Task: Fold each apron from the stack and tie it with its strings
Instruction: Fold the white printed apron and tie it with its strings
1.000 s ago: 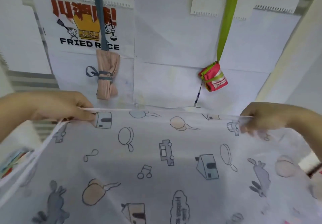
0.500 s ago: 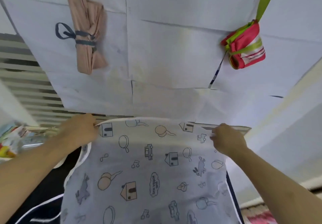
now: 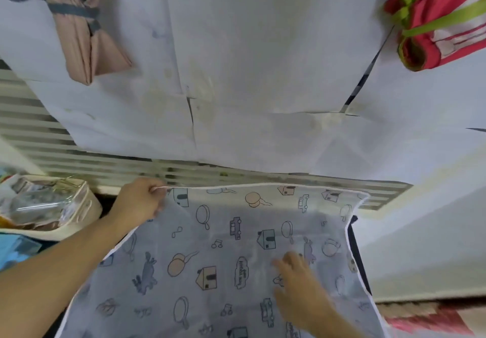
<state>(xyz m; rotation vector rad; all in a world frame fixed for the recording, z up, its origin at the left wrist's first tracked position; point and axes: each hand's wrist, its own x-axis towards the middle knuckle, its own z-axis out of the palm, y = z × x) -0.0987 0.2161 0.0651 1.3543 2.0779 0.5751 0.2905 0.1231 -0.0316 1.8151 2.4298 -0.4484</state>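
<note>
While the left hand (image 3: 139,201) pinches the apron (image 3: 223,253) hem at 10 o'clock, the right hand (image 3: 297,282) lies flat, fingers apart, at 4 o'clock; the unpinned 2 o'clock corner may slip or wrinkle.

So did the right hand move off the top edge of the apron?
Yes. The right hand has left the apron's far edge, come nearer the person, and lies on the printed cloth. The left hand pinches that edge.

Bare forearms, no sleeves; left hand (image 3: 139,201), right hand (image 3: 299,282)

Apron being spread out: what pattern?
Pale apron printed with cartoon houses, pans, cars, rabbits and music notes, white-edged; head view.
</note>
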